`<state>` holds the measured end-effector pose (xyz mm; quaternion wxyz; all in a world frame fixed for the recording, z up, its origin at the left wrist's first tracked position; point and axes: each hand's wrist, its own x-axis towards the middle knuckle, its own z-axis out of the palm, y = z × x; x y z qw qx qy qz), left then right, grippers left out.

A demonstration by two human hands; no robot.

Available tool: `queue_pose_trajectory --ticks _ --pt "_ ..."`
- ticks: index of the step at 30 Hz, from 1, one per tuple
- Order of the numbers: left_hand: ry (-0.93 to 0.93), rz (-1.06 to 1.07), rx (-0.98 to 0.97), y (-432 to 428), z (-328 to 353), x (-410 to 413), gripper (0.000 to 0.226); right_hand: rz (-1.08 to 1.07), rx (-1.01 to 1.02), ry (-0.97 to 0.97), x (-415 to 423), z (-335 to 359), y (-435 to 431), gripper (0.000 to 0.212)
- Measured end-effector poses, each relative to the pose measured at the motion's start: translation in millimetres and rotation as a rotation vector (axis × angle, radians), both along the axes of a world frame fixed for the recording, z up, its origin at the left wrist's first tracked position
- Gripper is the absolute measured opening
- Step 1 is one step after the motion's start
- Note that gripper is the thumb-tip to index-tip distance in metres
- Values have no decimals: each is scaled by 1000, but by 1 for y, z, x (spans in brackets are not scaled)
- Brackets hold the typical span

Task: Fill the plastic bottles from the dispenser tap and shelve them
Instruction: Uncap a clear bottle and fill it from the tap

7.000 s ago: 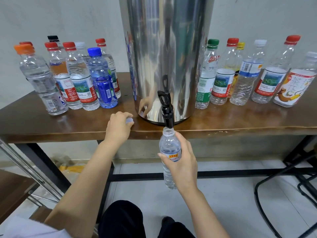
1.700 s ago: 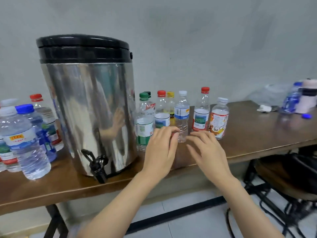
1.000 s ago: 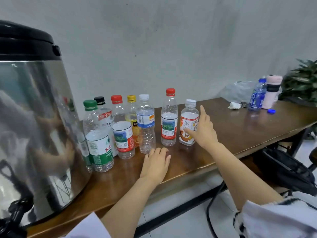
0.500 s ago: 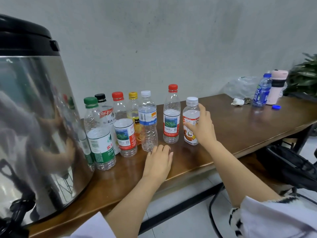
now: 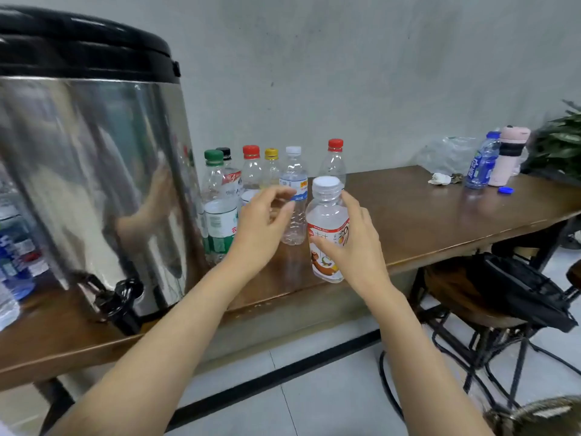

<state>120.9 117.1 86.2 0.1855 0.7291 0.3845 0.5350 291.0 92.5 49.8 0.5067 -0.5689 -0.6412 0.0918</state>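
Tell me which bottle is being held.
The short white-capped bottle with the red-and-orange label, gripped by the right hand; the other bottles stand on the table.

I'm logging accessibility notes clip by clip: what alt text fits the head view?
The right hand grips a white-capped bottle with an orange-and-white label at the edge of the wooden table, the left hand open near its cap. Behind stand six capped bottles and a steel dispenser with a black tap.

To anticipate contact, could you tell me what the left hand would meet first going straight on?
Probably the white-capped bottle that the right hand holds, though depth is unclear.
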Motion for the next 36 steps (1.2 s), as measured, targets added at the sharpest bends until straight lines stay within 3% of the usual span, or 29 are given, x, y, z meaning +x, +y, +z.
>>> queue_pose_trajectory --ticks 2,6,13,17,23,29,32,36 --pt "37 -47 48 -27 24 -22 26 79 -11 16 -25 -5 -18 84" --pt "372 -163 -20 -70 48 -66 41 223 -52 24 -70 -16 -51 85" --pt "695 -158 -99 -100 47 -131 41 394 -81 63 -128 -33 -81 84" --pt "692 -125 -139 -112 48 -154 40 452 -70 77 -148 -37 -86 83" --pt "551 87 -131 -121 38 -177 33 421 -37 39 -180 -38 -94 81" --pt "178 284 -12 -131 30 -196 24 370 1 -24 -191 -41 -96 82" --pt "63 446 26 -125 22 -229 29 349 -40 21 -190 -48 -94 81" --pt "170 666 -203 -103 -26 -282 42 291 -124 64 -189 -63 -91 83"
